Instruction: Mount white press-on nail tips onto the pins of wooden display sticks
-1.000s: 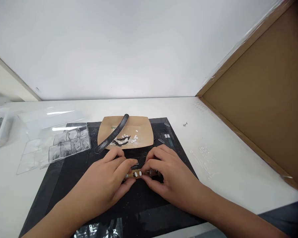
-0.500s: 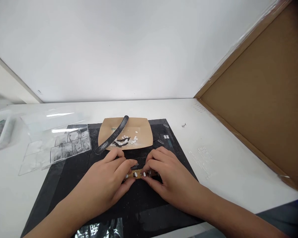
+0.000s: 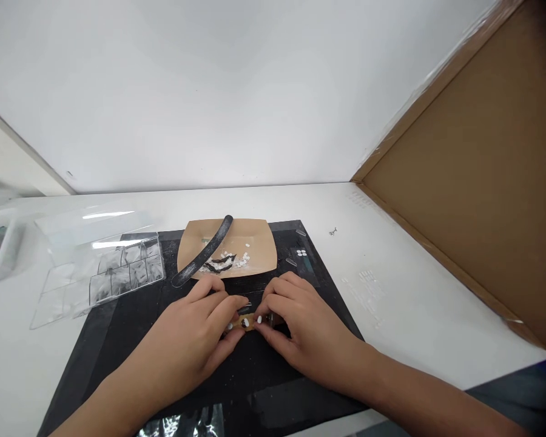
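Observation:
A narrow tan strip [image 3: 250, 328] lies crosswise between my hands, low over the black mat [image 3: 236, 382]. Small white blobs [image 3: 246, 323] and dark spots sit along it. My left hand [image 3: 191, 328] is closed around the strip's left part, thumb below and index finger above. On the right side, my right hand [image 3: 303, 321] pinches the strip beside another white blob [image 3: 259, 319]; its fingers hide that end. A clear nail tip [image 3: 246, 304] shows just behind the strip.
Behind my hands, a curved black nail file [image 3: 204, 252] lies across a brown paper tray [image 3: 259, 233] holding white bits. A clear compartment box [image 3: 127, 273] stands open at left. White adhesive dots [image 3: 301, 253] and a small metal piece [image 3: 333, 231] lie right. Cardboard [image 3: 464, 182] borders the right.
The whole view has shifted slightly. Both hands stay at the strip with nearly the same grip; nothing has visibly been let go.

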Demonstrator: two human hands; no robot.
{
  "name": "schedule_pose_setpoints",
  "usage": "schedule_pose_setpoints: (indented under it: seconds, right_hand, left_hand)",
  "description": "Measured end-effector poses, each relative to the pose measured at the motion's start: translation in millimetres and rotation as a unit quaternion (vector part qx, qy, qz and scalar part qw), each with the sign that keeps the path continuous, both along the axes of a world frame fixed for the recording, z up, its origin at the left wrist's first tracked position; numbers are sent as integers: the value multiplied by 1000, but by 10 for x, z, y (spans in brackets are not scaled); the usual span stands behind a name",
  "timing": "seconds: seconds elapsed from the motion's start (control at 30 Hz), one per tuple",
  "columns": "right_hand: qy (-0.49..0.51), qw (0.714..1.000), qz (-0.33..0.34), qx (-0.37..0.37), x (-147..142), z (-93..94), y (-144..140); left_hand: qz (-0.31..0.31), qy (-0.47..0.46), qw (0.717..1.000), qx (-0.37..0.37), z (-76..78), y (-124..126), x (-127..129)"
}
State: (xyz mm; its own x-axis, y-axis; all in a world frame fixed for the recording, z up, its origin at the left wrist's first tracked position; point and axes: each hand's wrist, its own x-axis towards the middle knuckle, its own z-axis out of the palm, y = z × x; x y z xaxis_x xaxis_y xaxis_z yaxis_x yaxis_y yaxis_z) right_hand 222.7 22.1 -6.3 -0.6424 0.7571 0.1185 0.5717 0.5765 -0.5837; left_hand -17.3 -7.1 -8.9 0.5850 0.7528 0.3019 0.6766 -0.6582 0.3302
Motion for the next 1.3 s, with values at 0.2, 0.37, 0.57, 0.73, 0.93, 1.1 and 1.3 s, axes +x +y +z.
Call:
schedule_pose_setpoints:
  seconds: [0.2, 0.37, 0.57, 0.73, 0.93, 1.1, 1.3]
  right_hand:
    - [-10, 999, 23, 31, 14, -14, 11]
    - [-2, 999, 31, 34, 13, -11, 6]
    - [1, 1000, -1, 5, -6, -11, -5]
    - [-14, 999, -37, 7, -28, -29, -4]
    - [-20, 999, -36, -1, -16, -17, 7]
    - [-17, 999, -38, -9, -4, -9, 4]
    - [-17, 999, -30, -30, 12, 2, 0]
  left_hand:
    - [12, -5, 1000, -21, -41, -16, -18]
    - [16, -6, 999, -29, -59, -25, -22]
    - [18, -11, 999, -27, -69, -10, -21]
    - [22, -15, 999, -21, -81, 9, -25]
    - [23, -20, 999, -30, -57, -13, -20]
    - [6, -10, 999, -39, -28, -12, -29]
    - [12, -12, 999, -42, -35, -9, -24]
